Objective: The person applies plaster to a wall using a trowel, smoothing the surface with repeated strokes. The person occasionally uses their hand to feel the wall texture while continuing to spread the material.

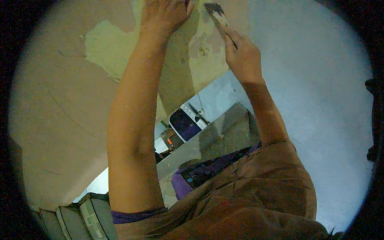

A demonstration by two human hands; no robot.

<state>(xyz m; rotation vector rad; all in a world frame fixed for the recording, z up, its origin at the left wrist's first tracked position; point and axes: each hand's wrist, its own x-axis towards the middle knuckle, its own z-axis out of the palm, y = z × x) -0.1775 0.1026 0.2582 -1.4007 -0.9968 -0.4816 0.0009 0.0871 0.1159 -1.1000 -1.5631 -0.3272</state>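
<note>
My left hand (164, 16) is raised at the top edge, against or close to a patchy surface (106, 48) of pale yellow and beige paint; its fingertips are cut off, so what they hold, if anything, is hidden. My right hand (244, 56) grips a flat scraper (216, 14) with a dark, white-smeared blade, held up just right of my left hand over that same patched surface.
A pale blue-white wall (320, 100) fills the right. Lower down are a grey ledge (224, 128), an appliance with a dark lid and white panel (186, 126), and grey steps (96, 216) at the lower left.
</note>
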